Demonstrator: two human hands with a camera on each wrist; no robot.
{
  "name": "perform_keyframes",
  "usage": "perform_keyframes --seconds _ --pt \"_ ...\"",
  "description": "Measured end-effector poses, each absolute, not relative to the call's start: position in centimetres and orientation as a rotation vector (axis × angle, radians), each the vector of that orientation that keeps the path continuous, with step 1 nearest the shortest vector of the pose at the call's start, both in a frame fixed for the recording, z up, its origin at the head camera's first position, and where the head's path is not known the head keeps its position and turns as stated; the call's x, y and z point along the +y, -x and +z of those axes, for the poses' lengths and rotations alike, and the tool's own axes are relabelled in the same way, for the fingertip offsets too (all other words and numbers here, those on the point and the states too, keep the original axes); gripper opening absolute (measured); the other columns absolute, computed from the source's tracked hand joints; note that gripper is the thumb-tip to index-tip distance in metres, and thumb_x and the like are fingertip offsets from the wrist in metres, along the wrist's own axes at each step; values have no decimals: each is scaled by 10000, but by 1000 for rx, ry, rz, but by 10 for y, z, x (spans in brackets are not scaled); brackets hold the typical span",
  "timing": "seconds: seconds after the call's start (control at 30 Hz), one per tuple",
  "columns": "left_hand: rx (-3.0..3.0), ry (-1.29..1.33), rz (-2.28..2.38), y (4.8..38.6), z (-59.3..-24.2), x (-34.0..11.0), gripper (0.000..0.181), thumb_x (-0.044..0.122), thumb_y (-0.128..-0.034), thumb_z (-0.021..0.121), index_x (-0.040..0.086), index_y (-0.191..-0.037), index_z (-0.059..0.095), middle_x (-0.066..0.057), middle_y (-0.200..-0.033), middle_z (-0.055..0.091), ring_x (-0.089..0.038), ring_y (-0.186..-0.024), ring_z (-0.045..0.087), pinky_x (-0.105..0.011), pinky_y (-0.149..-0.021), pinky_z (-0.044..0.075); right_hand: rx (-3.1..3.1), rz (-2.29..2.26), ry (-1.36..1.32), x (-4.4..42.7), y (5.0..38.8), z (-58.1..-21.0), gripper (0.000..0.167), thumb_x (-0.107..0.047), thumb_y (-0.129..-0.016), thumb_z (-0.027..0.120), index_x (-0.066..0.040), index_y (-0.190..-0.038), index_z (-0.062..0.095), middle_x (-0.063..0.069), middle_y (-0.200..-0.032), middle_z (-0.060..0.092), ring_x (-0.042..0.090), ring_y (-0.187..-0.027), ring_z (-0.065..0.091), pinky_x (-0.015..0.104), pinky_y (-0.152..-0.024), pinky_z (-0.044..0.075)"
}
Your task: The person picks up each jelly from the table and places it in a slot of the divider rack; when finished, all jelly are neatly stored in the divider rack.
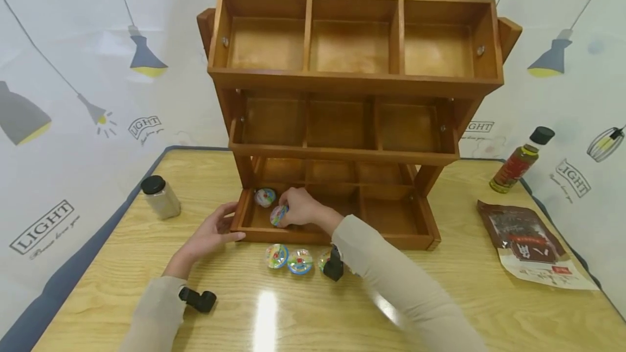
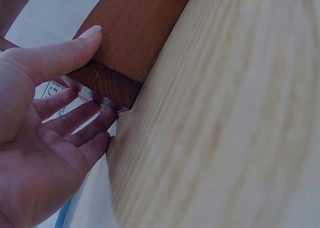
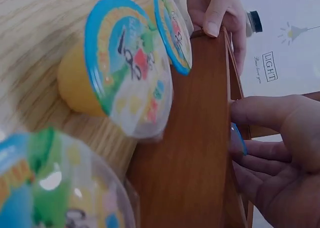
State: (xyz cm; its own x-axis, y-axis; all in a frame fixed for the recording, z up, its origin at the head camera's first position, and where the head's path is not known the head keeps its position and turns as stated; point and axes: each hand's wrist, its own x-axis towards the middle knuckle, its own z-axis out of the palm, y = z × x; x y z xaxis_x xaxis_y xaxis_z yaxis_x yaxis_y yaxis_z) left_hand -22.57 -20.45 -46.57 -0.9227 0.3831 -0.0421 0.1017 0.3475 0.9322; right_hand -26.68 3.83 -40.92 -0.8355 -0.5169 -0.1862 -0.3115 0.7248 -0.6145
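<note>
My right hand [image 1: 305, 208] reaches into the bottom left compartment of a wooden rack [image 1: 352, 85] and holds a jelly cup [image 1: 278, 215] by its edge. In the right wrist view the rack's front board partly hides that cup, and only a bit of its blue rim shows beside the fingers. Another jelly cup [image 1: 264, 198] sits in the same compartment, farther back. My left hand [image 2: 47, 118] grips the rack's lower left front corner, thumb on the front board and fingers at the side. Jelly cups [image 3: 132, 68] with printed lids stand on the table before the rack.
A jar with a black lid [image 1: 161, 198] stands left of the rack. To the right are an oil bottle [image 1: 519, 163] and a brown-and-white food packet [image 1: 533, 246] on the wooden table [image 1: 235, 308]. The rack's upper tiers overhang the bottom one.
</note>
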Motion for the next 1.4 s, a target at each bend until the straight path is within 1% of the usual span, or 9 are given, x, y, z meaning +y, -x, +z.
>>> perform_keyframes --seconds 0.1,0.5,0.7,0.77,0.87,0.93,1.03,1.27,1.4 --pt "2352 -440 1605 225 -465 -204 789 246 -766 691 110 -1389 226 -160 -1437 247 -366 -1276 327 -505 -1033 296 2585 -818 647 37 266 -413 445 -149 -714 702 0 -1112 573 96 -1043 606 163 -857 546 245 -723 486" --pt "2359 -438 1595 226 -468 -204 795 257 -765 691 114 -1391 223 -155 -1440 244 -360 -1281 323 -497 -1041 293 2648 -655 729 37 264 -413 400 -122 -705 689 -14 -1077 590 63 -955 620 128 -784 512 200 -652 455" --pt "2355 -439 1601 225 -469 -207 794 242 -766 691 102 -1390 221 -162 -1439 243 -362 -1282 319 -494 -1045 286 2653 -552 792 38 260 -408 409 -92 -704 688 25 -1083 592 98 -979 636 131 -777 540 186 -644 470" --pt "2359 -440 1602 225 -470 -207 792 242 -766 691 103 -1390 224 -163 -1438 245 -365 -1280 321 -498 -1041 289 2642 -545 812 41 258 -406 433 -85 -711 690 36 -1110 575 110 -1007 632 144 -802 565 191 -658 487" --pt "2372 -436 1599 225 -471 -208 781 243 -765 691 114 -1386 234 -158 -1435 253 -364 -1273 333 -502 -1032 301 2642 -551 882 47 254 -403 477 -126 -735 693 20 -1165 548 111 -1090 614 179 -930 578 232 -774 494" --pt "2370 -436 1601 225 -472 -207 779 242 -764 693 114 -1384 239 -160 -1433 256 -365 -1273 335 -501 -1028 307 2647 -574 947 57 250 -401 484 -178 -766 681 4 -1190 535 109 -1152 592 210 -1031 560 282 -871 475" --pt "2356 -438 1599 225 -473 -205 787 255 -764 692 119 -1388 232 -152 -1438 251 -356 -1278 332 -496 -1032 306 2644 -711 1014 79 242 -397 480 -234 -797 659 -6 -1199 532 109 -1199 572 236 -1096 540 332 -936 446" --pt "2357 -430 1618 227 -467 -204 795 240 -762 695 117 -1391 226 -152 -1440 245 -362 -1281 323 -501 -1029 308 2345 -1377 798 144 222 -396 446 -243 -807 650 2 -1164 543 207 -1146 583 253 -1039 587 283 -857 502" --pt "2360 -432 1609 227 -467 -205 796 241 -760 697 119 -1391 227 -154 -1440 246 -361 -1282 324 -492 -1028 316 2211 -1533 742 177 204 -404 411 -201 -814 641 30 -1140 547 269 -1126 570 280 -1013 596 250 -816 516"
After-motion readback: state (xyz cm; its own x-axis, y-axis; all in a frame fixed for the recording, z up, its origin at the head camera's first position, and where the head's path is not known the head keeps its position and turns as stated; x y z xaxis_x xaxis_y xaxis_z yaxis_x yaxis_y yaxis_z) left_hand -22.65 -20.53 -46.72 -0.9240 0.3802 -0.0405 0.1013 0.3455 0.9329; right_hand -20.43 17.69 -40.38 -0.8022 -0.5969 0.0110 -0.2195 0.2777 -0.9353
